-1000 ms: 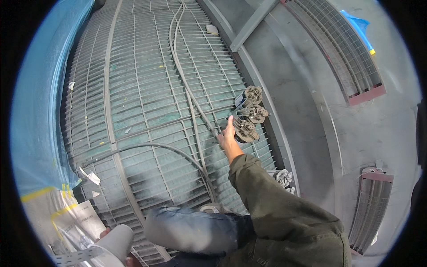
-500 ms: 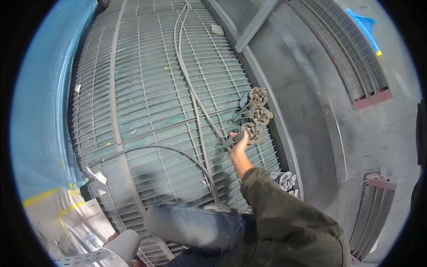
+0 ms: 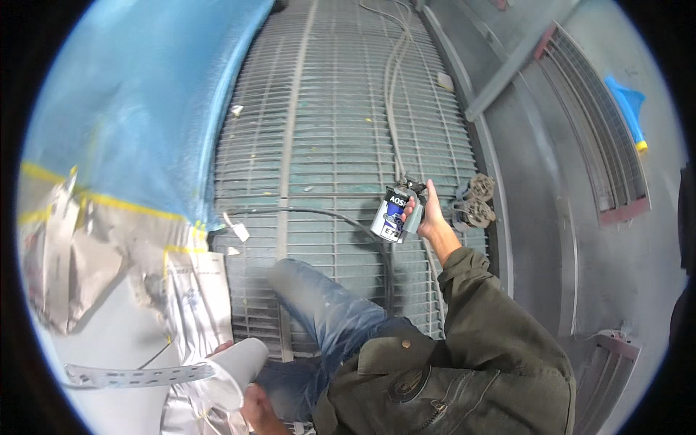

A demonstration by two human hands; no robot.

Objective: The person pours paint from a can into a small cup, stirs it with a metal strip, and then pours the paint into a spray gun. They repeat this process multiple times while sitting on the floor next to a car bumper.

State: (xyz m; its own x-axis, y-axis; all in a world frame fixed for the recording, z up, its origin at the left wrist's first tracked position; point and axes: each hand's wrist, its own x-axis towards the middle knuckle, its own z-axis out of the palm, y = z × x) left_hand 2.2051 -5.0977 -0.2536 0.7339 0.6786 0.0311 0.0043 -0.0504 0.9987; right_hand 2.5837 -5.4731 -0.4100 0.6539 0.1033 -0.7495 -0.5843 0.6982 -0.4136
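Note:
My right hand (image 3: 431,217) is closed round the handle of a spray gun (image 3: 415,190), raised above the floor grating. A printed can (image 3: 389,216) in white, blue and black sits by the gun, apparently as its cup; the exact join is hidden by my fingers. At the lower left my left hand (image 3: 257,409) is wrapped round a light grey, tube-like piece (image 3: 245,366), its fingers showing on both sides. A pale perforated strip (image 3: 145,375) sticks out leftward from it. Two more dirty spray guns (image 3: 478,203) stand on the grating right of my right hand.
Blue plastic sheeting (image 3: 152,94) with yellow tape hangs at left, above silvery masking film (image 3: 199,297). Grey hoses (image 3: 395,87) run along the grating (image 3: 333,145). On the right stands a grey wall (image 3: 536,232) with a slotted vent (image 3: 594,116) and a blue cloth (image 3: 628,109).
My right hand has lifted the nearest spray gun from the row and turned it, so its printed can faces me. The view has swung left, and my left hand shows more fully.

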